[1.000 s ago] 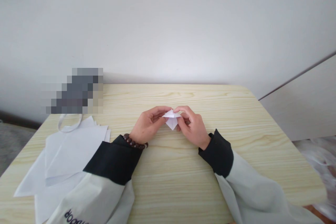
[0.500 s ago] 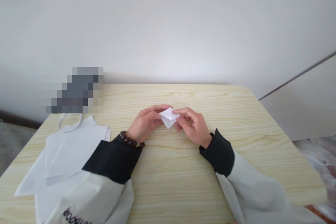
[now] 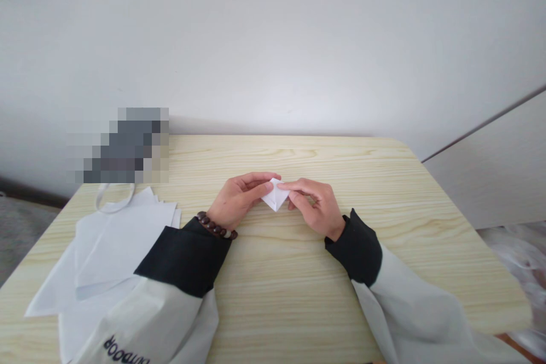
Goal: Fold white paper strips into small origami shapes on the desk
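At the far left, the loose white paper sheets (image 3: 121,244) lie overlapping on the pale wood-grain table (image 3: 273,301), just as they did a moment ago. Next, the left hand (image 3: 232,199), with a dark brown beaded bracelet (image 3: 216,226) at its wrist, pinches a small white diamond of folded paper (image 3: 276,199); its thumb has come onto the front face. The diamond is held between both hands above the table's middle. Its front flap, which stood out over a lower layer, now lies down, so the layers seem to be pressed together and the fold flattened. The right hand (image 3: 316,203) grips the right corner, index finger across the front.
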`<state>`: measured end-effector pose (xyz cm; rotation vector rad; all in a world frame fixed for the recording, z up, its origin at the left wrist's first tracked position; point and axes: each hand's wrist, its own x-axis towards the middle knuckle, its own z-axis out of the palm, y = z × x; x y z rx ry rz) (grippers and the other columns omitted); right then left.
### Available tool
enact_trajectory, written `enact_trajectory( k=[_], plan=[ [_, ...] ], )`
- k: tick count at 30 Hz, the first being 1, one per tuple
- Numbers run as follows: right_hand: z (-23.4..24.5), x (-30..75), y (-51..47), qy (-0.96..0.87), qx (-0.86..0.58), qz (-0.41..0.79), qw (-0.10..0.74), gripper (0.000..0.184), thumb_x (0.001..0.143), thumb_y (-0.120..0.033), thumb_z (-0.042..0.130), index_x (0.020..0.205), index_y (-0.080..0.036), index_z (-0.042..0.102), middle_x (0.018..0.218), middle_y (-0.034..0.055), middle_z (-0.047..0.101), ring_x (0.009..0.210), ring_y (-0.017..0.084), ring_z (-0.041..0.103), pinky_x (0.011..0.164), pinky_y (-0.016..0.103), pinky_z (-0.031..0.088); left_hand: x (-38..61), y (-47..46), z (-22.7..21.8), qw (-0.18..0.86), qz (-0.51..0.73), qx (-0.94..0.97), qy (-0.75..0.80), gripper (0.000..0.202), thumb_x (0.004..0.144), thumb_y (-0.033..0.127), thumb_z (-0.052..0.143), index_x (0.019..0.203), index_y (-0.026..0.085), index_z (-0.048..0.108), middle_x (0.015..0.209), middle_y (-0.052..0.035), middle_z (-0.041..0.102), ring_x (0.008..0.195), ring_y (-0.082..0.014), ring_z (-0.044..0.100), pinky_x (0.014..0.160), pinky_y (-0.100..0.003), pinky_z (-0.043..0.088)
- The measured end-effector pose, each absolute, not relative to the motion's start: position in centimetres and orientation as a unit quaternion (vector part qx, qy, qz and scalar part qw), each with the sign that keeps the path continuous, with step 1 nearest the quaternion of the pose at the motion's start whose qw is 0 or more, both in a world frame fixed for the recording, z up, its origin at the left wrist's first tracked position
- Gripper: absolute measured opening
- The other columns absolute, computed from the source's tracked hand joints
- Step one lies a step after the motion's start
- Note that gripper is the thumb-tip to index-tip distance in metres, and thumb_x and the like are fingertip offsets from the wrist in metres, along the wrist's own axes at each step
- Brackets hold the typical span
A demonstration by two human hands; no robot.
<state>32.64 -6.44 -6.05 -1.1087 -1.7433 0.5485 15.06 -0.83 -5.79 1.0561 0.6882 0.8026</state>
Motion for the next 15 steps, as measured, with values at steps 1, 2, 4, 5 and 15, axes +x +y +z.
enact_trajectory(
  k=[1,2,4,5,15],
  plan=[
    [-6.06,32.61,-6.42,-0.712,-0.459,0.227,0.48,0.02,0.084,-0.017,0.049,0.093,-0.019,0.068,0.076,0.0025,0.067,0.062,0.011,0.06,0.062,0.024,0.048,15.03,-0.8,-5.91,0.729,0.365,0.486,0.314,0.024,0.07,0.024,0.073,0.093,0.016,0.071,0.095,-0.0059,0.071,0.083,-0.016,0.063,0.08,-0.029,0.047],
    [-6.1,32.57,-6.39,-0.706,-0.465,0.231,0.481,0.019,0.084,-0.019,0.051,0.092,-0.019,0.067,0.077,0.0025,0.067,0.061,0.01,0.06,0.061,0.023,0.048,15.01,-0.77,-6.04,0.725,0.366,0.491,0.315,0.024,0.07,0.024,0.073,0.093,0.016,0.071,0.095,-0.0058,0.071,0.083,-0.0159,0.063,0.08,-0.029,0.047],
    [-6.3,32.48,-6.31,-0.684,-0.478,0.254,0.489,0.016,0.084,-0.021,0.053,0.095,-0.019,0.064,0.076,0.0016,0.065,0.058,0.009,0.058,0.057,0.022,0.048,14.98,-0.71,-6.28,0.714,0.374,0.498,0.319,0.023,0.07,0.024,0.073,0.092,0.017,0.071,0.094,-0.0053,0.071,0.084,-0.0157,0.063,0.081,-0.028,0.047],
    [-6.43,32.44,-6.28,-0.671,-0.482,0.271,0.494,0.017,0.083,-0.022,0.054,0.098,-0.019,0.062,0.074,0.0007,0.064,0.056,0.009,0.058,0.054,0.021,0.047,14.98,-0.69,-6.36,0.71,0.38,0.499,0.321,0.022,0.07,0.023,0.074,0.09,0.017,0.072,0.094,-0.0051,0.071,0.085,-0.0156,0.063,0.081,-0.028,0.047],
    [-6.64,32.66,-6.44,-0.683,-0.459,0.296,0.485,0.026,0.079,-0.013,0.051,0.104,-0.019,0.055,0.072,-0.0021,0.056,0.056,0.008,0.054,0.053,0.02,0.045,15.04,-0.71,-6.08,0.718,0.389,0.491,0.303,0.016,0.07,0.023,0.073,0.085,0.017,0.071,0.09,-0.0043,0.071,0.08,-0.0147,0.062,0.075,-0.027,0.048]
  ],
)
